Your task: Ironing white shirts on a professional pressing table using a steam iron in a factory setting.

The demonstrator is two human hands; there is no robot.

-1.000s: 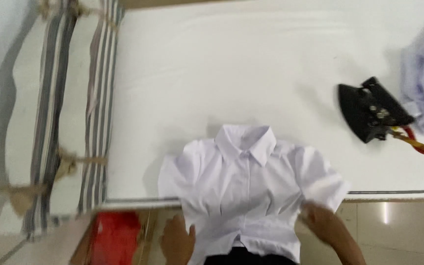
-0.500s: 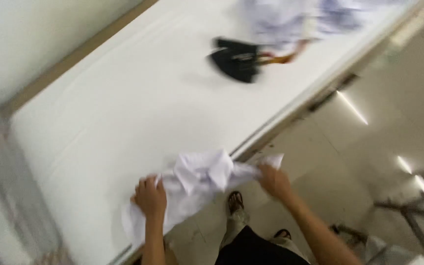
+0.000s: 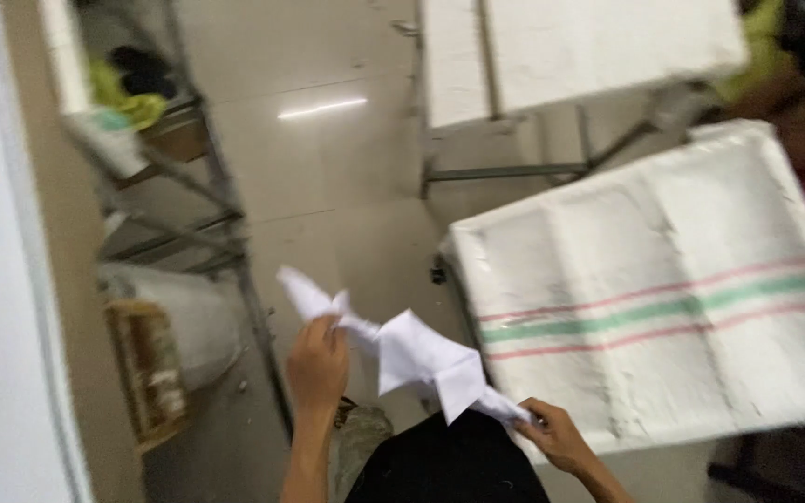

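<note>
Both hands hold white shirt (image 3: 421, 359) in air: left hand (image 3: 319, 363) & right hand (image 3: 552, 433) fingers pinching edges. Prob. half-folded; not yet laid on padded table (image 3: 663, 307).

shirt (image 3: 421, 359): white cloth, matt | sack (image 3: 663, 289): coarse woven, likely plastic | floor (image 3: 328, 149): glossy tile | rack (image 3: 207, 177): metal

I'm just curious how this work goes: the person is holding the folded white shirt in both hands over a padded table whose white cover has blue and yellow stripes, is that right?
Not quite. In the head view the left hand and right hand do hold the white shirt, beside the padded table, but its stripes are pink and green.
</note>
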